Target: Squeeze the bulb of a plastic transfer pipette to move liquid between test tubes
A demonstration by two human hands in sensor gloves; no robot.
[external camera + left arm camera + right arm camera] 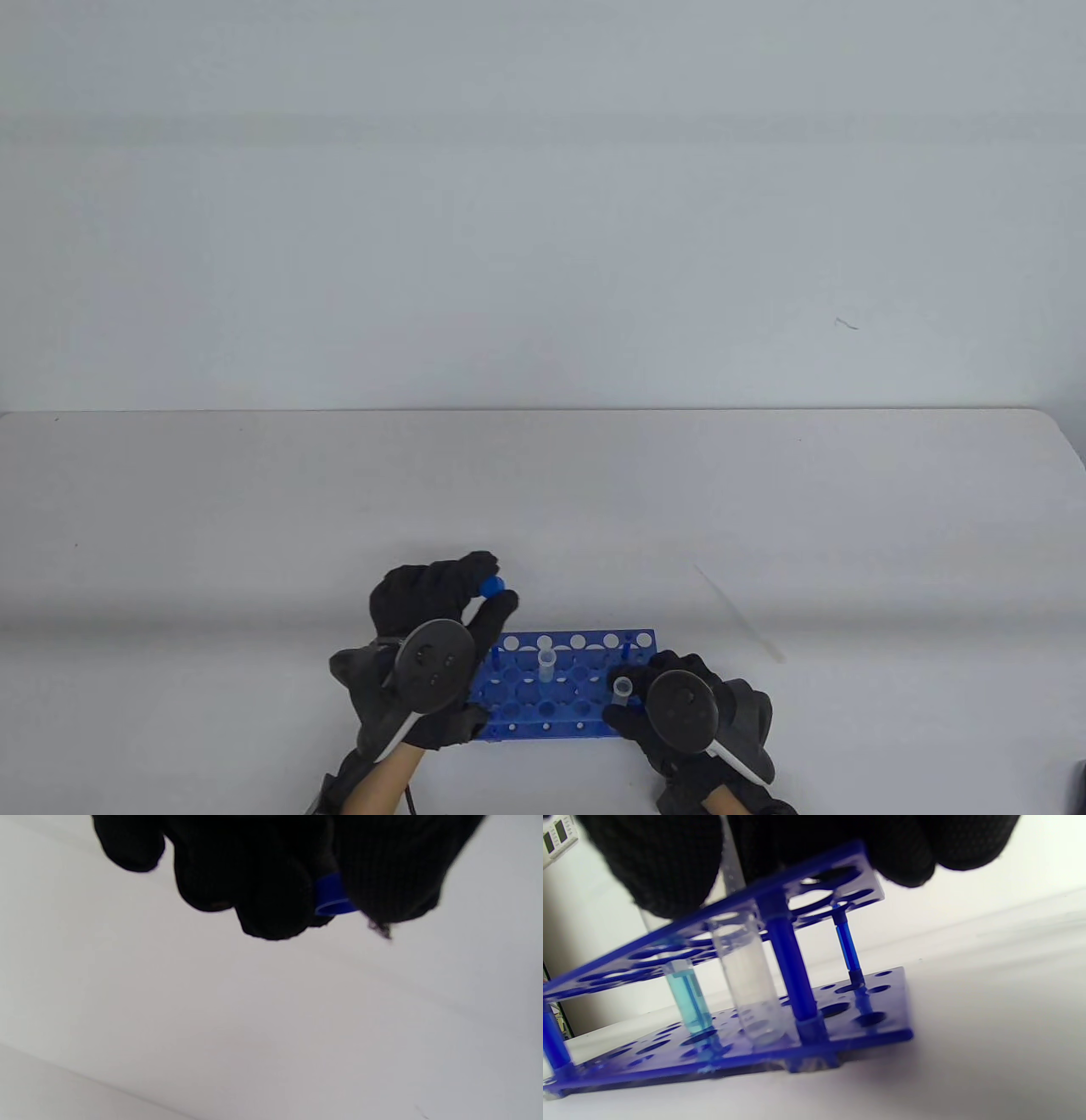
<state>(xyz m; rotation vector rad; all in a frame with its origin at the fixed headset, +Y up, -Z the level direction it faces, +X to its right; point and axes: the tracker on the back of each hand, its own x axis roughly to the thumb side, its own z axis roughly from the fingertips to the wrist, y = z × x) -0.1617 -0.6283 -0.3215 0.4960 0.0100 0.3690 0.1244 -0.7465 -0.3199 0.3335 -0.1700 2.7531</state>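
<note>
The left hand (437,620) pinches a blue cap (491,585); the right hand (670,705) holds an open tube (624,689) in the rack (543,679). The pipette (738,613) lies untouched, so no liquid seems moved yet.

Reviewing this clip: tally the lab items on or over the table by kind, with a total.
Blue tube rack: 1
Test tubes in the rack: 2, one with blue-green liquid, one clear
Blue cap, pinched by the left hand: 1
Transfer pipette lying on the table: 1
Total: 5

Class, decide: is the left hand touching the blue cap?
Touching. Left wrist view shows the blue cap pinched between the left hand's gloved fingers.
</note>
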